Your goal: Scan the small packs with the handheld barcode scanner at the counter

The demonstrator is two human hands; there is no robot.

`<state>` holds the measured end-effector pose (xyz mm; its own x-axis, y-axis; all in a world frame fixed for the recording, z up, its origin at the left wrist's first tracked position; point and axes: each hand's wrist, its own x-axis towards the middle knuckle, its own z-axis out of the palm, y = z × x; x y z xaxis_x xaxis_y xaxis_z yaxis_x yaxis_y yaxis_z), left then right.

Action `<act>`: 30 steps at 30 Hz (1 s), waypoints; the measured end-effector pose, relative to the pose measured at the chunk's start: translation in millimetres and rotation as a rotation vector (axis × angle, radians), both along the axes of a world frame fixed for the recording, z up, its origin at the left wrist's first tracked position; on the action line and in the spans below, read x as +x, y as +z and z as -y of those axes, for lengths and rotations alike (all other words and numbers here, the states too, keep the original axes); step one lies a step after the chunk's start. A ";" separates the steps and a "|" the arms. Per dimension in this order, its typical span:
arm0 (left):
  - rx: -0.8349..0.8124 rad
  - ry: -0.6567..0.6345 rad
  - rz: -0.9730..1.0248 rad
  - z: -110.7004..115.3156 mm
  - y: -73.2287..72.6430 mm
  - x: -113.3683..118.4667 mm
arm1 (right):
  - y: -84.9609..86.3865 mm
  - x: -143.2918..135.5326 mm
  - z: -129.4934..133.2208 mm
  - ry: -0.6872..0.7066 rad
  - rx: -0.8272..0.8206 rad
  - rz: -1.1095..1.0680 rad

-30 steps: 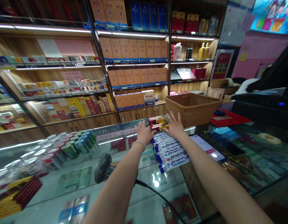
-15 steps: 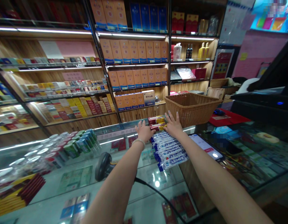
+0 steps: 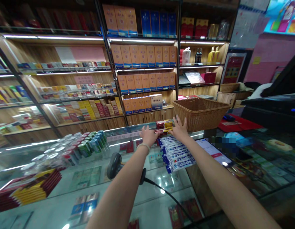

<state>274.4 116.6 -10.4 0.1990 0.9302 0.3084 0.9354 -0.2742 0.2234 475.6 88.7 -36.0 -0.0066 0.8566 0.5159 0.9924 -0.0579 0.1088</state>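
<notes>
Small red-and-yellow snack packets (image 3: 164, 123) lie stacked on the glass counter (image 3: 109, 198), between my two hands. At their left end is my left hand (image 3: 149, 137), its fingers apart and its thumb touching the nearest packet. My right hand (image 3: 181, 130) has spread fingers at the right end, the thumb side against the packets. Just in front, a row of blue-and-white wrapped sticks (image 3: 177, 154) overlaps on the glass, partly beneath my right hand and forearm. A bracelet (image 3: 144, 146) circles my left wrist.
A wicker basket (image 3: 202, 116) stands right behind my right hand. A lit phone (image 3: 213, 151) lies right of the sticks. The barcode scanner (image 3: 114, 165) and its cable sit by my left forearm. Cans (image 3: 90, 144) and more red-yellow packets (image 3: 37, 190) are at left.
The view has turned slightly left, so the scene sits a little further right. My hands stay at the ends of the red-and-yellow packets, with little change of pose.
</notes>
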 end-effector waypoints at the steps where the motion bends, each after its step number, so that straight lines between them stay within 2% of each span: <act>1: 0.000 0.002 0.004 0.6 -0.9 -1.0 | -0.1 -0.9 1.4 0.001 -0.008 -0.009; 5: 0.001 0.014 0.032 5.6 -1.8 -5.8 | 2.1 -6.3 9.0 0.001 -0.049 -0.061; 8: 0.011 0.030 0.065 11.9 5.1 -10.6 | 7.9 -12.3 14.9 0.006 -0.041 -0.123; 12: 0.067 0.032 0.111 20.9 25.7 -19.3 | 26.3 -21.5 22.1 0.011 0.057 -0.204; 16: 0.249 0.019 0.222 27.0 49.7 -33.6 | 54.4 -34.1 29.4 0.021 0.219 -0.270; 20: 0.407 -0.030 0.317 31.9 67.7 -56.4 | 79.5 -55.0 37.3 0.082 0.359 -0.320; 23: 0.515 -0.039 0.385 38.3 75.9 -77.6 | 91.6 -77.5 45.1 0.117 0.414 -0.351; 30: 0.681 -0.076 0.389 60.9 79.9 -138.3 | 99.5 -135.5 68.6 0.165 0.470 -0.391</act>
<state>136.1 55.7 69.5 0.0156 0.4995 0.8662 0.7978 -0.5284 0.2904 340.1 20.1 63.4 0.1461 0.5421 0.8275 0.9536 0.1455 -0.2636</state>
